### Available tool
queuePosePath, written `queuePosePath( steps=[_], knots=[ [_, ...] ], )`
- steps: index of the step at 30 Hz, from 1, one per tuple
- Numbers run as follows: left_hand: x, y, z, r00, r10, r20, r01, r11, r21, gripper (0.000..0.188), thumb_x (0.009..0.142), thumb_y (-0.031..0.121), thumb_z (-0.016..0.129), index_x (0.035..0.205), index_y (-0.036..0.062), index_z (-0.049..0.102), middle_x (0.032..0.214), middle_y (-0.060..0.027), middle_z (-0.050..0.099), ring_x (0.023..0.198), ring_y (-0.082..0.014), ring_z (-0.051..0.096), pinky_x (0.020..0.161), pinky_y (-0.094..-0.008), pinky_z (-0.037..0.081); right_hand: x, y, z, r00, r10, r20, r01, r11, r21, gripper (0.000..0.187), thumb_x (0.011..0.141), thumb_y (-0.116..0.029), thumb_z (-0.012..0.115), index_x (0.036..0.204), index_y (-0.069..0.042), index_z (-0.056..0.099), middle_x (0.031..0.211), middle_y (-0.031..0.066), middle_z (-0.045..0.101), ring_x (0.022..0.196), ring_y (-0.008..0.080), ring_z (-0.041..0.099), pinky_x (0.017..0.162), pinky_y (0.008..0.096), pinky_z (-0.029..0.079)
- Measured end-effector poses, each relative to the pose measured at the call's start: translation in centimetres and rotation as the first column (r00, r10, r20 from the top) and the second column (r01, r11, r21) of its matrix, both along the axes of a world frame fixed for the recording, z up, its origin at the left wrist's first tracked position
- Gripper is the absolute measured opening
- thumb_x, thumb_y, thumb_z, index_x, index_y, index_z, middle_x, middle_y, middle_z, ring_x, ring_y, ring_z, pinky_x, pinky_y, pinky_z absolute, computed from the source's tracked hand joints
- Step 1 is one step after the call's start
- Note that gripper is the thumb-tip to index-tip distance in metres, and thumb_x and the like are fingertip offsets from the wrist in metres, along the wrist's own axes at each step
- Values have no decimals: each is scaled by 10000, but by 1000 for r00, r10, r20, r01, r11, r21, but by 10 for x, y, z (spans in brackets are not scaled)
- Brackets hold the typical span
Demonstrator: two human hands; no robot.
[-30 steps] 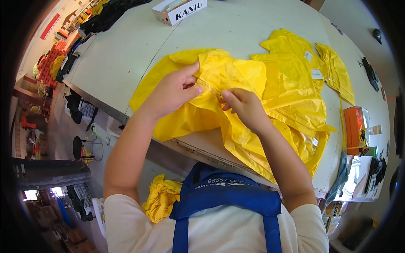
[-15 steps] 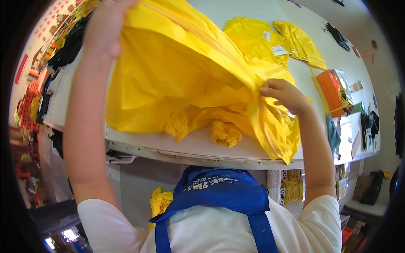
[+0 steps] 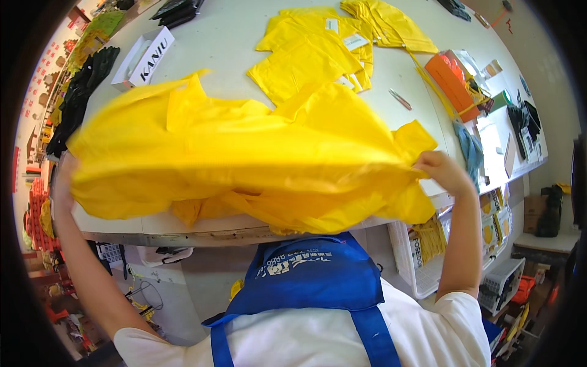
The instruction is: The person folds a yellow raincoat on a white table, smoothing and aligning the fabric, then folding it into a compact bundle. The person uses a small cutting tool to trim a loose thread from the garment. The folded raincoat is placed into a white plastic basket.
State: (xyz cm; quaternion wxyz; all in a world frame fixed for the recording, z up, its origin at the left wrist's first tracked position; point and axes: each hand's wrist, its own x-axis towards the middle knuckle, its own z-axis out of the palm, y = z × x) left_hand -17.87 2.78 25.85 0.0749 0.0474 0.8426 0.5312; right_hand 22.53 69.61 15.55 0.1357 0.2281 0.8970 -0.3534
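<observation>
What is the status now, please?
Left hand and right hand both grip the yellow garment, spread above the table. Nothing blocking.

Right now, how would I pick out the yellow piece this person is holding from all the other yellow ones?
Start at the big pale worktable. At its near edge, the left hand and right hand hold one large yellow garment spread wide between them. Unlike the folded yellow pieces lying flat farther back, it is lifted, billowing and much the biggest.
</observation>
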Motion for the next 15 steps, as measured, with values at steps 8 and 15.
queuePosePath(
  steps=[8,15],
  knots=[
    [112,97,-223,818,-182,-546,-324,638,-699,583,823,158,641,1333,54,378,1345,-170,420,1266,-363,341,1023,-465,327,49,-89,-146,665,-735,132,483,288,-827,381,867,-173,617,1168,27,494,987,54,564,855,163,520,782,294,436],
    [248,331,-212,685,-707,-179,538,655,-530,400,795,205,646,1177,104,579,1099,-132,599,1016,-305,546,860,-399,432,29,-86,-150,674,-699,239,411,85,-908,361,889,-157,605,1197,2,504,1107,79,596,1027,193,570,891,334,468]
  ],
)
